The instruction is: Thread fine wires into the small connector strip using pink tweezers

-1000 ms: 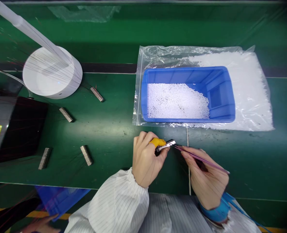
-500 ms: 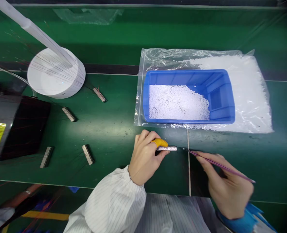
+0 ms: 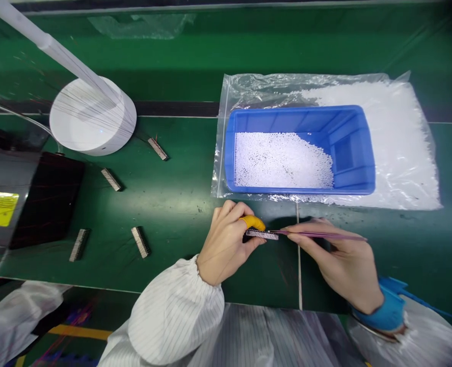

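My left hand (image 3: 228,242), with a yellow cover on one finger, pinches a small strip-shaped part (image 3: 266,235) that is pale on its side and dark along its top. Coming from the right, my right hand (image 3: 336,257) grips thin pink tweezers (image 3: 325,235), and their tip meets the top of the strip. Whether anything is between the tips is too small to tell. Behind both hands a blue bin (image 3: 300,190) holds small white beads (image 3: 279,160). It rests on a clear bag (image 3: 405,153) filled with white material.
Several similar strips, one of them here (image 3: 139,242), lie apart on the green table (image 3: 180,178) at the left. Beyond them are a white round container (image 3: 91,122) under a white tube and a dark machine (image 3: 46,199). Another person's sleeve (image 3: 23,316) shows at the lower left.
My right hand has moved left, bringing the tweezers' tip onto the strip. The strip in my left hand has tilted slightly. Another person's sleeve has come further into view at the lower left.
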A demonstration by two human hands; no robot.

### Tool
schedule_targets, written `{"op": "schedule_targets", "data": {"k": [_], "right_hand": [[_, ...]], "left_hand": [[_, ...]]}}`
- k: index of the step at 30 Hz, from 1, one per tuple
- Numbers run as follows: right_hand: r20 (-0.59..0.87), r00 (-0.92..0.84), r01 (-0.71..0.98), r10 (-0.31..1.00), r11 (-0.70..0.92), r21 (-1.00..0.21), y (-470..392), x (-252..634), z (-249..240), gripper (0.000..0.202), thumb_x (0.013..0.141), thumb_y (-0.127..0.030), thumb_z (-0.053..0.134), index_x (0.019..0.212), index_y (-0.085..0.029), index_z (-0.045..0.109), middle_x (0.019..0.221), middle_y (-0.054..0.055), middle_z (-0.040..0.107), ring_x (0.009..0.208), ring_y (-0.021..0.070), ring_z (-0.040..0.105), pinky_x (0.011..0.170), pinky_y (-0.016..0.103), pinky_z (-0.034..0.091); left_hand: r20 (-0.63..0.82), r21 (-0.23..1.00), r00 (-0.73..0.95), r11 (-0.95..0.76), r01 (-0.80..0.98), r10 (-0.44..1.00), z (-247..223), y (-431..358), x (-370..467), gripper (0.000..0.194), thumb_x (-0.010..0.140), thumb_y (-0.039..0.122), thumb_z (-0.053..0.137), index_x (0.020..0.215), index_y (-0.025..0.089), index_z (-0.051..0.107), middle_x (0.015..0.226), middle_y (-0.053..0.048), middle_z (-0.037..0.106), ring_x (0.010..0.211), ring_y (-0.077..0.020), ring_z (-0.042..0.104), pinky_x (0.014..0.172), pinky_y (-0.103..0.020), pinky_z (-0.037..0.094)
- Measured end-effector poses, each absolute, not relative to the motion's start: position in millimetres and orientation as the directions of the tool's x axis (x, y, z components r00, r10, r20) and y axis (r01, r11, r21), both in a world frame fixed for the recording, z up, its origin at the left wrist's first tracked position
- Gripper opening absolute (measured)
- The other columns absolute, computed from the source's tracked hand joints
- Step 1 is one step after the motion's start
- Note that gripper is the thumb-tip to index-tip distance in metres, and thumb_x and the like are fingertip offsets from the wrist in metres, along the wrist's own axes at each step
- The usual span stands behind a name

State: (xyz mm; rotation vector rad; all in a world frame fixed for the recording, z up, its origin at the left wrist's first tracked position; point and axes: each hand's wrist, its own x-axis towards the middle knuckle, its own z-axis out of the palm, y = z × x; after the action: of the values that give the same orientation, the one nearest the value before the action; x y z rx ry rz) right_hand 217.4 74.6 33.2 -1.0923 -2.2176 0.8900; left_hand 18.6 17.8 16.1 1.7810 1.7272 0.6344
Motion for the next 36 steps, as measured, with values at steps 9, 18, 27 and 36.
{"op": "schedule_targets", "data": {"k": [9,18,27,36], "right_hand": [[0.166,-0.545,0.483,0.822,0.470,-0.739,76.5,214.6,33.4,0.010,0.081,-0.018,0.063,0.089,-0.023,0.068,0.091,-0.009,0.068,0.084,0.0010,0.064,0.078,0.015,0.051],[0.144,-0.568,0.468,0.810,0.462,-0.753,74.1,210.2,30.5,0.011,0.081,-0.018,0.063,0.089,-0.022,0.070,0.093,-0.005,0.068,0.082,0.0041,0.064,0.077,0.021,0.051],[0.172,-0.594,0.467,0.786,0.510,-0.722,73.6,208.6,29.0,0.016,0.080,-0.014,0.064,0.093,-0.023,0.067,0.093,-0.009,0.067,0.083,0.0011,0.061,0.076,0.019,0.048],[0.229,-0.616,0.453,0.753,0.578,-0.679,71.4,208.1,34.6,0.018,0.079,-0.013,0.065,0.095,-0.020,0.066,0.094,-0.004,0.068,0.081,0.0037,0.061,0.074,0.021,0.048]], "left_hand": [[-0.122,0.681,0.038,0.056,0.730,0.992,17.2,19.3,19.2,0.023,0.081,0.037,0.067,0.094,0.018,0.066,0.104,-0.001,0.054,0.096,-0.0114,0.042,0.078,-0.026,0.034],[-0.127,0.685,0.035,0.062,0.726,0.991,18.1,20.0,18.6,0.023,0.079,0.037,0.069,0.090,0.017,0.066,0.104,-0.002,0.055,0.096,-0.0122,0.043,0.079,-0.027,0.034],[-0.141,0.691,0.025,0.080,0.718,0.990,18.4,21.7,20.5,0.024,0.078,0.036,0.070,0.090,0.016,0.066,0.101,-0.001,0.055,0.093,-0.0112,0.042,0.077,-0.026,0.033],[-0.142,0.692,0.027,0.080,0.717,0.990,17.4,21.1,19.8,0.022,0.080,0.036,0.068,0.089,0.015,0.066,0.102,-0.002,0.055,0.095,-0.0119,0.043,0.078,-0.027,0.034]]}}
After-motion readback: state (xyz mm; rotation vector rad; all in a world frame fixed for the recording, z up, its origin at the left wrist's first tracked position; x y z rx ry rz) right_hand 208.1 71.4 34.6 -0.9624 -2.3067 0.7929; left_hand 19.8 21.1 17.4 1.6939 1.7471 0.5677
